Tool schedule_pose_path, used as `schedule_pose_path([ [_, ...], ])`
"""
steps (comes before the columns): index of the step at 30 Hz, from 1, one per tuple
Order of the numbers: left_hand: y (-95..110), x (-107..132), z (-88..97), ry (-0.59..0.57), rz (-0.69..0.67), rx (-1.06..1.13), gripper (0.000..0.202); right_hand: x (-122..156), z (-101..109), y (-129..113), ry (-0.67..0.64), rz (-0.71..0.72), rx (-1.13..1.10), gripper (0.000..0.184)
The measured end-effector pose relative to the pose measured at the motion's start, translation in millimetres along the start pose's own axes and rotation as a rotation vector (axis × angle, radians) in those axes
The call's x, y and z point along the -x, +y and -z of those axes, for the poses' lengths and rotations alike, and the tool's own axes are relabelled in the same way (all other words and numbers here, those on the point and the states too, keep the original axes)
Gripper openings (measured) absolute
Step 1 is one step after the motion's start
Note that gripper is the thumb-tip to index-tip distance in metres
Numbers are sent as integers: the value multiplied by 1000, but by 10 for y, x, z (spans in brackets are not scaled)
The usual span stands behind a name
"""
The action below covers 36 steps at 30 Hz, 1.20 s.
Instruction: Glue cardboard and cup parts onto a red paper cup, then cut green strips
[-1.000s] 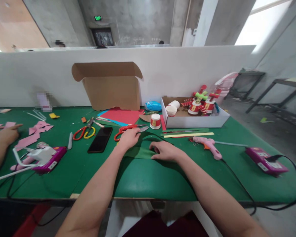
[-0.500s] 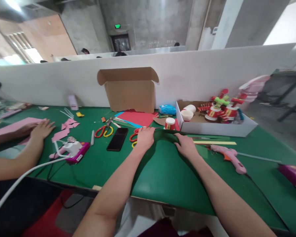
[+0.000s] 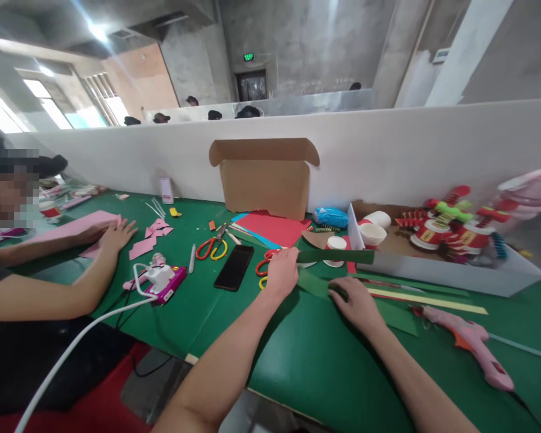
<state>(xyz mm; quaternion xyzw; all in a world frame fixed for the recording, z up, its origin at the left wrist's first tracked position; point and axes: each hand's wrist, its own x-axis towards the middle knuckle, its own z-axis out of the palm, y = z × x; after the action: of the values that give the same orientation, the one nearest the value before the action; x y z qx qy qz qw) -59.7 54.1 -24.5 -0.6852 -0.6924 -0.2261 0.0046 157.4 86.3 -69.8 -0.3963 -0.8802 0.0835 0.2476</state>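
My left hand (image 3: 282,272) is closed on the left end of a dark green paper strip (image 3: 338,257), which it holds up level above the table. My right hand (image 3: 357,304) lies fingers down on a sheet of green paper (image 3: 394,317) on the green table (image 3: 306,355), pressing it flat. Red-handled scissors (image 3: 265,268) lie just left of my left hand. A small red and white paper cup (image 3: 335,245) stands behind the lifted strip.
A black phone (image 3: 234,267), red and yellow scissors (image 3: 211,248) and red paper (image 3: 275,227) lie left and behind. A pink glue gun (image 3: 471,341) lies right, a white box of paper crafts (image 3: 442,273) behind it. A person's hand (image 3: 116,233) rests on pink paper at left.
My left hand has lifted a green strip off the table, and my right hand has come down flat on the green sheet. The view has swung left, showing more of the neighbouring person.
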Motion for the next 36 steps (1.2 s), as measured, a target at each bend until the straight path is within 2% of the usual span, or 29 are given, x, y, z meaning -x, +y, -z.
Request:
schedule_pose_path([
  [2, -2, 9, -15, -8, -27, 62, 24, 2, -31, -42, -84, -10, 4, 26],
  [7, 118, 46, -133, -120, -129, 167, 22, -49, 9, -92, -212, -185, 246, 33],
  [10, 198, 14, -184, -174, -138, 153, 23, -113, 86, -54, -301, -202, 302, 35],
  [12, 217, -43, -172, -218, -142, 126, 19, -145, 120, 14, -295, -190, 263, 33],
  [14, 198, -114, -116, -264, -158, 98, 14, -145, 130, 106, -226, -184, 149, 30],
  [16, 147, -181, -28, -288, -171, 74, 15, -111, 129, 199, -53, -197, -57, 29],
  [18, 77, -225, 63, -299, -180, 65, 20, -59, 134, 270, 170, -259, -317, 38],
  [20, 10, -232, 126, -329, -204, 74, 23, -16, 166, 304, 332, -356, -596, 53],
  [23, -55, -186, 145, -388, -236, 92, 23, 10, 267, 289, 393, -488, -919, 71],
  [25, -76, -143, 134, -428, -250, 120, 23, 16, 351, 240, 391, -536, -918, 76],
  [27, -87, -108, 133, -478, -271, 182, 24, 35, 432, 161, 399, -484, -707, 77],
  [29, -87, -83, 144, -562, -321, 254, 24, 73, 497, 56, 343, -299, -432, 68],
  [32, -37, -59, 134, -704, -442, 254, 22, 144, 534, -122, 29, -26, -180, 55],
  [34, 31, -52, 84, -706, -487, 166, 21, 176, 511, -230, -190, 63, -91, 60],
  [36, 104, -53, 15, -623, -456, 55, 23, 185, 467, -306, -298, 91, -14, 65],
])
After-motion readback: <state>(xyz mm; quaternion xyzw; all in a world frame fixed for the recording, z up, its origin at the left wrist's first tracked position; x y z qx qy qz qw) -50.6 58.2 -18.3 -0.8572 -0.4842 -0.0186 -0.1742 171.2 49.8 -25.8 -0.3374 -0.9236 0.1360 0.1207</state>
